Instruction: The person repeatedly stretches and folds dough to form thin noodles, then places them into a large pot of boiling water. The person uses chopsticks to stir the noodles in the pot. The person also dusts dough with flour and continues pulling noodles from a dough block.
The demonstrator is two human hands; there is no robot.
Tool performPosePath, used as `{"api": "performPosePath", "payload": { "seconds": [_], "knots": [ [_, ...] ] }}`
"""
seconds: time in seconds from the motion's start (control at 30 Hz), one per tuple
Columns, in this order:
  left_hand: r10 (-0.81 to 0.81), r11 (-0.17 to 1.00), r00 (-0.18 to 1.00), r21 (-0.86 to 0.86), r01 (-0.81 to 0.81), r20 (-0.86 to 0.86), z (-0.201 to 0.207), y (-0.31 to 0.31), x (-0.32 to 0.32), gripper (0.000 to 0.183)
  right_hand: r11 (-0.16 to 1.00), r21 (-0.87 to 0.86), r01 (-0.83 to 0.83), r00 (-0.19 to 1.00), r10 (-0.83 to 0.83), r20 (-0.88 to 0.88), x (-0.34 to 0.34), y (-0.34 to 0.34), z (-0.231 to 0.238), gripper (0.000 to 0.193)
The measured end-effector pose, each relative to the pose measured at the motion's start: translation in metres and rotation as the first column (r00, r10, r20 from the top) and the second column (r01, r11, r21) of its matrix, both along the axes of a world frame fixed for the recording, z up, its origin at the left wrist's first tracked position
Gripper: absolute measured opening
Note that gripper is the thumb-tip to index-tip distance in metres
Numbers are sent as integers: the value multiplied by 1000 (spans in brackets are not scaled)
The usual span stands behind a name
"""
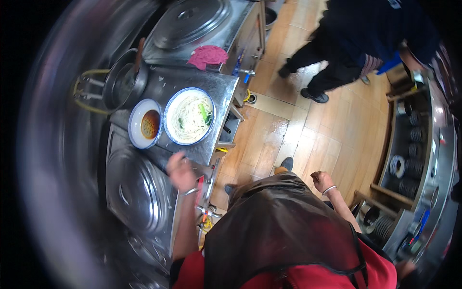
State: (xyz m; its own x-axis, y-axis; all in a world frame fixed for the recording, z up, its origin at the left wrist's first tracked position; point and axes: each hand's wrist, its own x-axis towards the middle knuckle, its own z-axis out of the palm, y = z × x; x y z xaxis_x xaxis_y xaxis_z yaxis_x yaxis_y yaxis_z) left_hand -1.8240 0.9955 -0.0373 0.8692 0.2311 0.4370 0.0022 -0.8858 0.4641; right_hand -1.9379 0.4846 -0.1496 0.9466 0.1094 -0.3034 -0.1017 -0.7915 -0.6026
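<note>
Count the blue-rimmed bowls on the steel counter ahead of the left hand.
2: a noodle bowl on the right, and a bowl of dark liquid to its left.

Near the grey counter's (168,79) right edge, a white bowl (169,111) is rimmed in blue; white noodles (192,124) are topped by green leaves (203,113).

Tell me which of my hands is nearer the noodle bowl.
Left. Your left hand is just short of the noodle bowl, apparently not touching; your right hand is well to the bowl's right, over the floor.
</note>
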Motion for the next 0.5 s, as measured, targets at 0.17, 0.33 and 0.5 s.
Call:
{"api": "performPosePath", "payload": {
  "seconds": [0.17,0.33,0.5],
  "knots": [
    [-427,789,860,-581,202,-280,8,-196,42,20,993,-4,-118,989,118,90,111,-57,16,16],
    [-469,802,730,-586,116,-497,-15,-231,75,20,972,230,-58,998,54,23,234,-76,35,17],
    [-554,740,670,-661,123,-495,-52,-261,168,22,947,193,-255,962,230,146,367,-92,59,18]
  ]
}}
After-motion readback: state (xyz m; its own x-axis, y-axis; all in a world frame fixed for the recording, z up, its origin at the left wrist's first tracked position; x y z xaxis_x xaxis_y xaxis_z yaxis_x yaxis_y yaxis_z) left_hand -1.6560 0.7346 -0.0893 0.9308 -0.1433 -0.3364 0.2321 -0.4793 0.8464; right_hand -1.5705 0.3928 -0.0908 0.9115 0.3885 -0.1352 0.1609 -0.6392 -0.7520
